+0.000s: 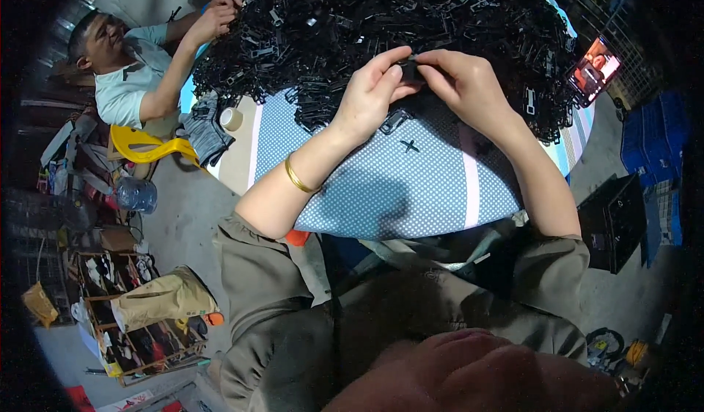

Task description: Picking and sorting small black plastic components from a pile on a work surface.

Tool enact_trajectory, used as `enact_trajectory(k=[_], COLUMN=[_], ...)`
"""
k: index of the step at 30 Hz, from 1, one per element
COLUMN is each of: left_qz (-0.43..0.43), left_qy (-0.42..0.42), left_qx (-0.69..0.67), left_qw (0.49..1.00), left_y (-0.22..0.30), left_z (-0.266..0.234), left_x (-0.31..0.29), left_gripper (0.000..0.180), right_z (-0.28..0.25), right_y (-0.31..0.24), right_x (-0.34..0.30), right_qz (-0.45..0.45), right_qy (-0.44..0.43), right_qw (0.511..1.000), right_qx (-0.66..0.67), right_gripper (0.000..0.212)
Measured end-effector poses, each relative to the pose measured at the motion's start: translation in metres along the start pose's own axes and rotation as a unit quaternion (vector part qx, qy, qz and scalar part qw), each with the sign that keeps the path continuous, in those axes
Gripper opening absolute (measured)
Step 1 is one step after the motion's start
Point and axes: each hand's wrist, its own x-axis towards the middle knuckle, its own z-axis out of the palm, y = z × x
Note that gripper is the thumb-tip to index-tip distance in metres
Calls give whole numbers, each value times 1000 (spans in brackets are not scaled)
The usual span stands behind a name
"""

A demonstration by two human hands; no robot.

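Both my hands meet over the near edge of a large heap of black plastic parts. Fingers closed, my left hand pinches a small black plastic part from the left. My right hand grips the same part from the right with thumb and forefinger. Its exact shape is mostly hidden by my fingers. A gold bangle circles my left wrist. Just below my hands, a black frame-shaped part and a small black cross-shaped piece lie on the patterned tablecloth.
A co-worker sits at the left, hands at the heap's edge. A paper cup and dark folded cloth lie at the table's left. A lit phone stands at the right edge. Blue crates are on the floor beyond.
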Motion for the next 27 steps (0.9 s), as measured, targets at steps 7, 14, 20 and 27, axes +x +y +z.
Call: enact_trajectory(k=[7,14,20,27], left_qz=[16,22,44,30], left_qy=[-15,-25,-29,-66], left_qx=[90,23,-2,-33], left_qw=[996,999,999,997], left_y=[2,11,17,28], left_z=[3,4,0,-2], left_x=[-1,-1,-1,-4], left_gripper=[39,42,44,45], right_z=[2,10,-7,-19], right_y=[-6,1,9,2], right_x=[-6,-5,-2,0], right_qz=[-24,15,204,139], right_qy=[28,113,-65,-67], right_qw=[994,993,915,942], right_qx=[-107,-23,341,298], right_gripper=[17,28,28,24])
